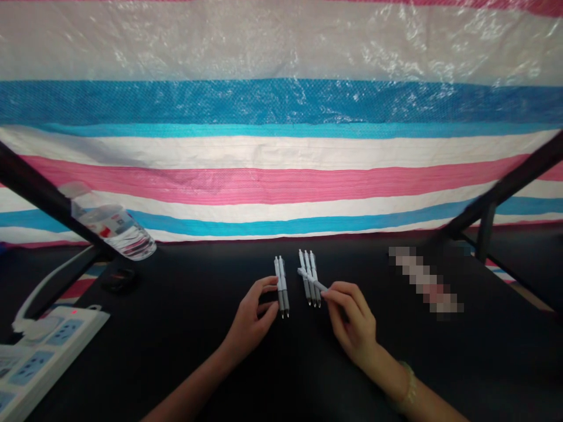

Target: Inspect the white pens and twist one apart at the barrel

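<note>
On black table (281, 375): right hand (354, 325) pinches one pen (316, 283) over three pens (308, 264); left hand (255, 313) parted beside two pens (284, 287). Align before release.

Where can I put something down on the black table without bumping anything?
There's bare table between the small dark object and the left hand, and more between the right hand and the pixelated patch. The middle is crowded with pens and both hands; the left side has a bottle and power strip.
</note>
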`<state>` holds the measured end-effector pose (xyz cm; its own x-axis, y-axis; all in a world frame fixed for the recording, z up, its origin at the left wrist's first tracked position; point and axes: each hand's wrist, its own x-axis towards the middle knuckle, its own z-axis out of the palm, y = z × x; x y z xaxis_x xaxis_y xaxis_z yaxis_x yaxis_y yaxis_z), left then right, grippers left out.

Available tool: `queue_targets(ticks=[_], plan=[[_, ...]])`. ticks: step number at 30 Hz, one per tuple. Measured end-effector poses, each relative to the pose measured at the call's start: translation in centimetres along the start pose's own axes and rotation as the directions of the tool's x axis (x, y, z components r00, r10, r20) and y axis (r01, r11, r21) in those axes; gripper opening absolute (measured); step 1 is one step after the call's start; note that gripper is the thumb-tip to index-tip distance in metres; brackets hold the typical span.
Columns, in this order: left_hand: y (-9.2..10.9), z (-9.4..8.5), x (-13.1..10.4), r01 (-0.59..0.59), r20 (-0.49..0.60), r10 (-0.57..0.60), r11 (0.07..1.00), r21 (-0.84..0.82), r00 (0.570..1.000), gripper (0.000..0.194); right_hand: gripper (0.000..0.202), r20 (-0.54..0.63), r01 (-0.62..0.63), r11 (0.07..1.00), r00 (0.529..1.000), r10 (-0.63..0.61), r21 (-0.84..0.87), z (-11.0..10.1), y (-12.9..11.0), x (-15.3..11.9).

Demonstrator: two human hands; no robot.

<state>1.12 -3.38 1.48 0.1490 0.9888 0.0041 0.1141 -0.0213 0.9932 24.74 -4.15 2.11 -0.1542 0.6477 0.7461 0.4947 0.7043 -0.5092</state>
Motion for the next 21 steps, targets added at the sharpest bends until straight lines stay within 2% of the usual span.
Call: queue_targets(ticks=[4, 7, 9, 21], plan=[[-0.6, -0.2, 0.2, -0.014, 0.028, 0.015, 1.0, -0.019, 0.999, 0.038, 0.02, -0.196, -0.169, 0.984, 0.964, 0.177, 0.058, 0.1, -0.1, -0.1], [-0.9, -0.4, 0.4, -0.026, 0.019, 0.027, 0.999, -0.042, 0.999, 0.035, 0.011, -0.253, -0.309, 0.918, 0.894, 0.369, 0.247, 0.0, -0.4, 0.0], [-1.0, -0.6, 0.5, -0.015, 0.012, 0.016, 0.997, -0.072, 1.0, 0.035, 0.006, -0.261, -0.353, 0.873, 0.856, 0.447, 0.338, 0.0, -0.7, 0.1], [-0.4, -1.2, 0.7, 0.088, -0.025, -0.095, 0.974, -0.209, 0.995, 0.04, 0.011, -0.251, -0.456, 0.748, 0.746, 0.617, 0.483, -0.2, -0.7, 0.3]])
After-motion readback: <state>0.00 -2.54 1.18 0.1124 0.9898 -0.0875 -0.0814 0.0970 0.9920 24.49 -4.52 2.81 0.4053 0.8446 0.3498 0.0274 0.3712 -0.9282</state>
